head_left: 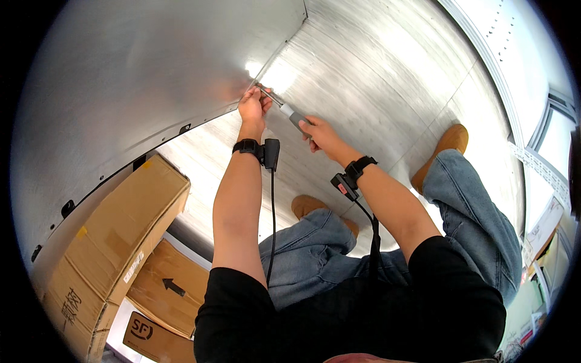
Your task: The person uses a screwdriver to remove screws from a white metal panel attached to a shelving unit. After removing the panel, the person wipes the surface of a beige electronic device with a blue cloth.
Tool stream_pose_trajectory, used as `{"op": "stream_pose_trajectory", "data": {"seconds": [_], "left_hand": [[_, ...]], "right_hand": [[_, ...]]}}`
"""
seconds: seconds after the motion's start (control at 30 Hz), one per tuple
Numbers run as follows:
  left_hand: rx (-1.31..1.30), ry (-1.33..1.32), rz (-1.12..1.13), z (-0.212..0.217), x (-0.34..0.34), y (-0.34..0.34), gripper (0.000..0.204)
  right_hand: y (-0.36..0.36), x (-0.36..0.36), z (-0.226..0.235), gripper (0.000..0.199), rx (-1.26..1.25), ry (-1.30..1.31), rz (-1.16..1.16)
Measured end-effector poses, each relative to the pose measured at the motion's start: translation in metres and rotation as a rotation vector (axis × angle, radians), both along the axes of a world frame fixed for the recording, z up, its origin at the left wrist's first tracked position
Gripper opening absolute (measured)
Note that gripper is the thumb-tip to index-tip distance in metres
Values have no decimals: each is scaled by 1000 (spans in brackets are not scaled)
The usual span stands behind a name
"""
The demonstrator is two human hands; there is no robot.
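Screwdriver sits at the edge of the metal panel, shaft slanting in, tip at the rim near where that edge turns, over pale floor. Right hand is wrapped round the grey handle. Left hand has its fingers curled in by the tip; can't tell if they pinch the shaft, a small fastener or the panel edge itself, contact too small to read. Main risk: slip. Shaft looks oblique to the panel, so an off-axis push could make the tip skid and jab the left fingertips, which are right beside it, or scratch the panel. Glare on metal and floor near the tip probably makes seating hard to judge. If a fastener is in there, loosening the left fingers could drop it. Cable from the left wrist strap runs down past the jeans; a knee shift could tug it. Cardboard box stands just beside the panel edge, left of the left forearm, and likely limits elbow swing.
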State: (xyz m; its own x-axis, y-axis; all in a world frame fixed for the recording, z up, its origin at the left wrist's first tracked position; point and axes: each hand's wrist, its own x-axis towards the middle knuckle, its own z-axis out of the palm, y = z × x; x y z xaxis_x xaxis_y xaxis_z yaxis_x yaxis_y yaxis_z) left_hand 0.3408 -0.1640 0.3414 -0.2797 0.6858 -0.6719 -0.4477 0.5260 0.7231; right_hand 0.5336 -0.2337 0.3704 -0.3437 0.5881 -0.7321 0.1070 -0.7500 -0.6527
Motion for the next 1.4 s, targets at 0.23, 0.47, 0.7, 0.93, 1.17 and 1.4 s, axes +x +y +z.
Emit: {"op": "stream_pose_trajectory", "data": {"seconds": [0.23,0.47,0.7,0.93,1.17,1.4], "left_hand": [[7,59,30,-7,4,5,13],[-2,50,22,-7,3,4,15],[-5,54,49,-8,5,5,14],[2,66,50,-11,7,4,14],[-37,84,61,-1,13,8,13],[-130,188,14,-12,6,15,6]], "right_hand": [[2,0,-3,45,121,-40,47],[8,0,8,39,-146,80,-118],[12,7,-5,37,-296,228,-206],[14,1,-6,37,-65,43,-78],[8,-12,-11,39,483,-426,134],[11,-12,-7,44,348,-349,134]]}}
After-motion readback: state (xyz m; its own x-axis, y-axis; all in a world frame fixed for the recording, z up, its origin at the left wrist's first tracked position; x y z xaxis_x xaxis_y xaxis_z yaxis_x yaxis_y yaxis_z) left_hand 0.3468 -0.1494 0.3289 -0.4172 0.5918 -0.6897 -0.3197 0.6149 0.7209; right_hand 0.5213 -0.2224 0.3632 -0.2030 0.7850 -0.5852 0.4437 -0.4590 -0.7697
